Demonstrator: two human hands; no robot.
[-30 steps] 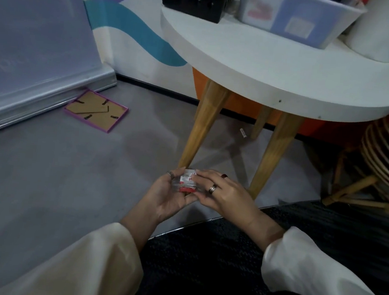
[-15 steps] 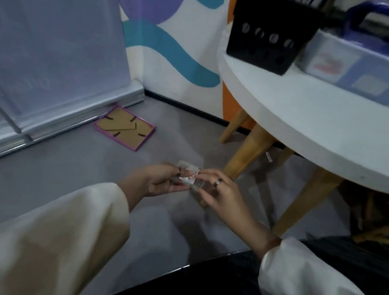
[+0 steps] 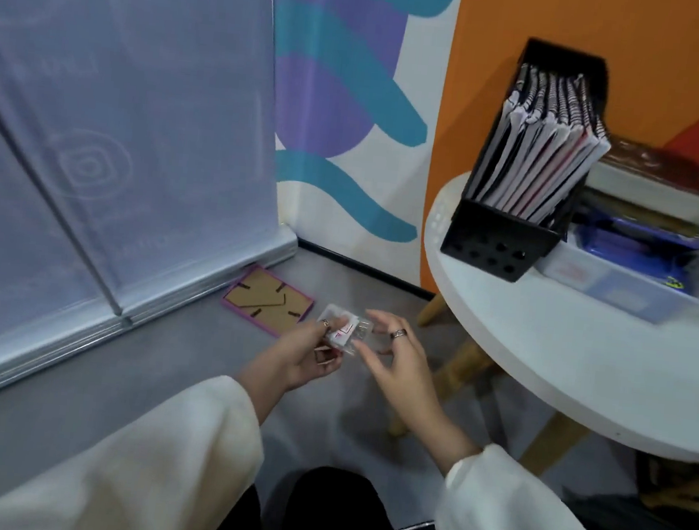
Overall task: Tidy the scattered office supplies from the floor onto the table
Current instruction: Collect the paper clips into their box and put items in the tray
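- Grey floor (image 3: 166,379) left of the white bench (image 3: 578,351), picture frame (image 3: 268,302) lying there.
- Your left hand (image 3: 300,356) pinches a small clear box (image 3: 343,333).
- Your right hand (image 3: 398,361) sits beside it, fingers (image 3: 377,316) released.

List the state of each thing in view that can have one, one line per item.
Small clear box: off the floor, held in the left hand.
Left hand: grips the box.
Right hand: fingers spread, fingertips at the box's edge.
Picture frame: face down on the floor.
Black file holder: upright on the table, filled with notebooks.
Table: front part bare.
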